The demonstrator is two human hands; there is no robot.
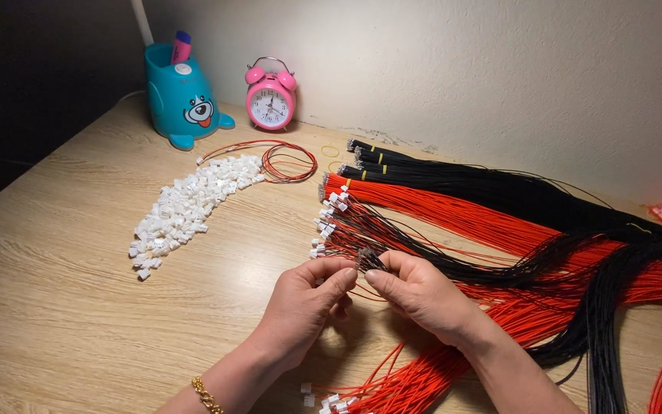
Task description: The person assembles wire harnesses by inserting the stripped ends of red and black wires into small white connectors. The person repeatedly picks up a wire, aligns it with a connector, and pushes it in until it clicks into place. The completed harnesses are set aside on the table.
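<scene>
Far left at the back of the pale wooden surface (55,253) stands a teal plastic pen holder with a cartoon dog face (181,96), and just beside it a small pink twin-bell alarm clock (270,93). In front of them, a long heap of tiny white plastic connector housings (185,205) curves across the wood, with a loose coil of thin red and black wire (289,161) touching its upper end.

Moving to the middle, the left hand (306,305), a gold chain bracelet (206,395) at its wrist, is pinched narrow, thumb and forefinger closed on something small that cannot be made out. Meeting it fingertip to fingertip is the right hand (421,295), closed on a small tuft of thin red and black wire ends (367,261), held just above the surface in front of the person. These wires look light and limp, so they would droop unless gripped close to the tips; the bare metal ends look fine and easily bent, so a hold just behind them on the insulation seems soundest. The housings look hard, slick and very small, a fingertip job.

Behind the hands, a fan of wires already fitted with white housings (331,222) points left. Further right, a thick bundle of red wires (453,215) and a thick bundle of black wires (484,180) sweep across to the right edge, crossing each other. At the bottom, more red wires tipped with white housings (362,395) lie near the left forearm.
</scene>
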